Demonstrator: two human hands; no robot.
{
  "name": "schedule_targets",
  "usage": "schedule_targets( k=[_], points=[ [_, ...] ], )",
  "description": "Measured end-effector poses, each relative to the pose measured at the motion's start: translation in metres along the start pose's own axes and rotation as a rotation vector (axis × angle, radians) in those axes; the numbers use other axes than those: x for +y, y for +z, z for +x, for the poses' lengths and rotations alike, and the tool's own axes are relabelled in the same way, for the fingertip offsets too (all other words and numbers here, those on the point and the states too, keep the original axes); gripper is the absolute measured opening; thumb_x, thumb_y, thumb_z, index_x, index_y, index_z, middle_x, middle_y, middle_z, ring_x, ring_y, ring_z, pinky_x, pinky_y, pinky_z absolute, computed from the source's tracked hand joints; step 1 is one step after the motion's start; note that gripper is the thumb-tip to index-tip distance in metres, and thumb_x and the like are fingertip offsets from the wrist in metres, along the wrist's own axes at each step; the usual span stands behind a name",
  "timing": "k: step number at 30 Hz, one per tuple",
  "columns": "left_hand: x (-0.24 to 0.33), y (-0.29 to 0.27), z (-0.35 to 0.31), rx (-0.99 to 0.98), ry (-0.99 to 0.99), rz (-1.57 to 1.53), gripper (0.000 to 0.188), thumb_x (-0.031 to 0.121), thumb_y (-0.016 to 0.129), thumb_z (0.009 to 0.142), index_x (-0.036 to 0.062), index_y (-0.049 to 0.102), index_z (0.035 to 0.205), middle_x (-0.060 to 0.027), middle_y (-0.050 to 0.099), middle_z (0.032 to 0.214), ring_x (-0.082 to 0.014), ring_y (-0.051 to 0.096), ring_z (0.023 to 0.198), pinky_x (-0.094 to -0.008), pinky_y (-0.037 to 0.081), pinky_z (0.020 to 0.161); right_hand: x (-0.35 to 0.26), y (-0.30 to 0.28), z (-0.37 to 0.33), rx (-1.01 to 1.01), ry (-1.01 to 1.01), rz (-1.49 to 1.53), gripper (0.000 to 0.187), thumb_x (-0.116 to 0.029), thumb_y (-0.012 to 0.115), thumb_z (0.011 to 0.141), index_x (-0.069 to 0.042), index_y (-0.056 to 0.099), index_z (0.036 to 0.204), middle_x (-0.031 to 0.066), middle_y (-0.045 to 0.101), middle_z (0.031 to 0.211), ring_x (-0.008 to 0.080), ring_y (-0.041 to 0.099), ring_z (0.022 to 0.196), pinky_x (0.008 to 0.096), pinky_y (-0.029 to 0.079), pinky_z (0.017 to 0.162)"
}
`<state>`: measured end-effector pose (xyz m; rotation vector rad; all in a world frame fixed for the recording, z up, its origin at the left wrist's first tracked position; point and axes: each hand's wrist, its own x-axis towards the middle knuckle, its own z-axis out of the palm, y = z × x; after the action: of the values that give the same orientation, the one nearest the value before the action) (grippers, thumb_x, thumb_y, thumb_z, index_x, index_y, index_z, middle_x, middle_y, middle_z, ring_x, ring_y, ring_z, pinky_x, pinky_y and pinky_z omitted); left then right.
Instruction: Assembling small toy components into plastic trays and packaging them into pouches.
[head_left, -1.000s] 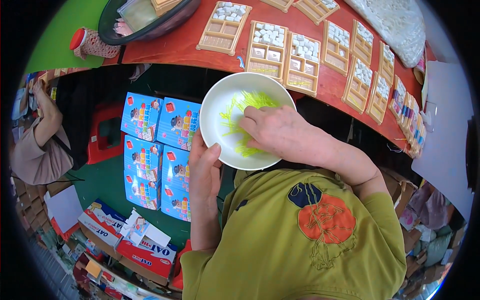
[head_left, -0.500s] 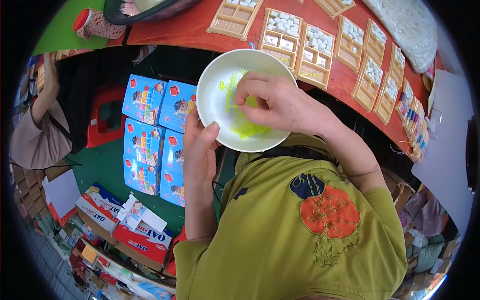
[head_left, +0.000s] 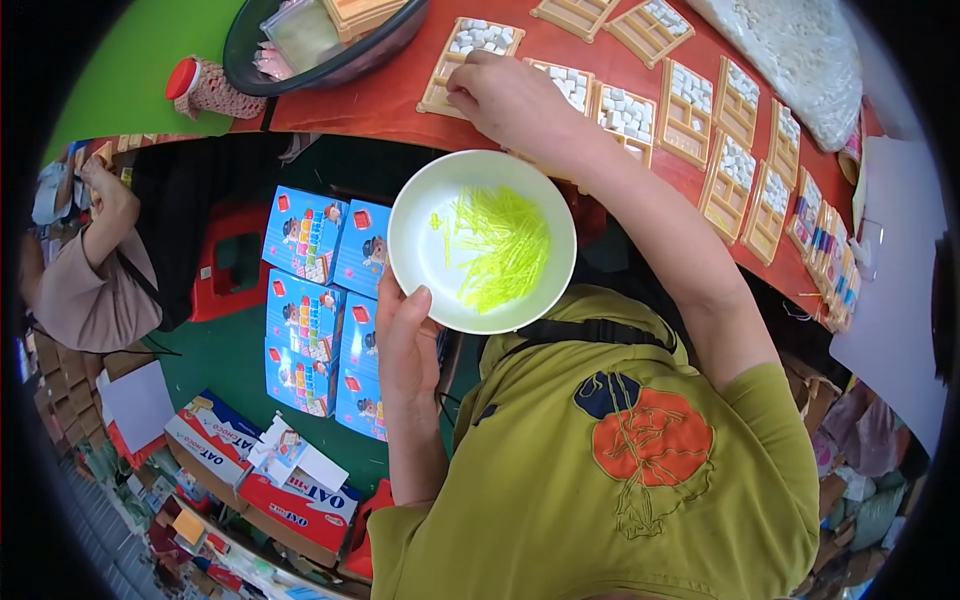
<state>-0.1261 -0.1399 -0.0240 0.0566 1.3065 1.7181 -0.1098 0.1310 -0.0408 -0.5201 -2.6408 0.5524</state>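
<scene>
My left hand [head_left: 406, 330] grips the left rim of a white bowl [head_left: 424, 272], thumb over the edge and fingers beneath. Thin bright yellow-green plastic sticks [head_left: 505, 250] lie heaped inside, with a small plus-shaped piece [head_left: 435, 221] of the same colour at the left. My right hand [head_left: 515, 100] reaches past the bowl to a wooden compartment tray [head_left: 437, 90], its fingers closed over the lower compartments. Whatever is between those fingertips is hidden. White cubes [head_left: 484, 38] fill the tray's far section.
More wooden trays [head_left: 690, 112] with white cubes spread along the red table [head_left: 350, 108]. A dark basin [head_left: 335, 68] and a knitted-covered jar [head_left: 218, 88] stand at the far left. Blue boxes [head_left: 302, 240] are stacked left of the bowl. Another person [head_left: 100, 260] sits at the left.
My right hand has left the bowl's inside and moved up to the wooden tray. The bowl, still in my left hand, sits lower in view as the whole view has shifted.
</scene>
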Motion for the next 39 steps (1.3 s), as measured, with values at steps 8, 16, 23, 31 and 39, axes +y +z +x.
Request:
schedule_targets(
  k=[8, 16, 23, 31, 39],
  points=[
    [0.007, 0.014, -0.008, 0.002, 0.011, -0.032, 0.075, 0.023, 0.064, 0.086, -0.0004, 0.03, 0.149, -0.016, 0.048, 0.141, -0.0259, 0.053, 0.127, -0.0387, 0.047, 0.103, -0.063, -0.08, -0.078, -0.604, -0.228, 0.114, 0.02, -0.017, 0.067, 0.087, -0.001, 0.065, 0.099, 0.0137, 0.062, 0.093, 0.0326, 0.067, 0.081, 0.0426, 0.054, 0.071],
    [0.01, 0.046, 0.007, -0.084, 0.024, -0.086, 0.067, 0.02, 0.062, 0.088, -0.0012, 0.034, 0.145, -0.0156, 0.05, 0.138, -0.0249, 0.053, 0.126, -0.0386, 0.044, 0.106, -0.055, -0.106, -0.095, -0.59, -0.232, 0.043, 0.017, -0.014, 0.064, 0.085, 0.001, 0.059, 0.091, 0.0149, 0.06, 0.092, 0.0333, 0.067, 0.08, 0.0444, 0.054, 0.07],
    [0.014, 0.071, 0.027, -0.175, 0.036, -0.036, 0.061, 0.018, 0.061, 0.091, -0.0013, 0.036, 0.143, -0.0155, 0.052, 0.136, -0.0242, 0.055, 0.125, -0.0381, 0.047, 0.104, -0.036, -0.121, -0.091, -0.407, -0.072, 0.328, 0.009, -0.008, 0.061, 0.087, -0.001, 0.058, 0.092, 0.0144, 0.062, 0.088, 0.0337, 0.066, 0.076, 0.044, 0.052, 0.068],
    [0.015, 0.08, 0.033, -0.141, 0.037, -0.027, 0.055, 0.019, 0.058, 0.094, -0.0014, 0.037, 0.141, -0.017, 0.055, 0.133, -0.0262, 0.061, 0.117, -0.0399, 0.054, 0.094, 0.054, -0.126, -0.022, 0.136, 0.262, 0.331, 0.015, -0.016, 0.06, 0.089, -0.002, 0.065, 0.094, 0.0102, 0.066, 0.081, 0.0212, 0.063, 0.073, 0.0342, 0.051, 0.067],
    [0.011, 0.081, 0.029, -0.128, 0.056, -0.032, 0.055, 0.02, 0.057, 0.095, -0.0021, 0.038, 0.141, -0.0174, 0.053, 0.135, -0.0271, 0.059, 0.12, -0.0409, 0.053, 0.097, 0.132, -0.064, 0.029, 0.08, 0.293, -0.158, 0.021, -0.018, 0.061, 0.088, -0.001, 0.068, 0.097, 0.0153, 0.069, 0.091, 0.0297, 0.067, 0.084, 0.0412, 0.053, 0.075]
  ],
)
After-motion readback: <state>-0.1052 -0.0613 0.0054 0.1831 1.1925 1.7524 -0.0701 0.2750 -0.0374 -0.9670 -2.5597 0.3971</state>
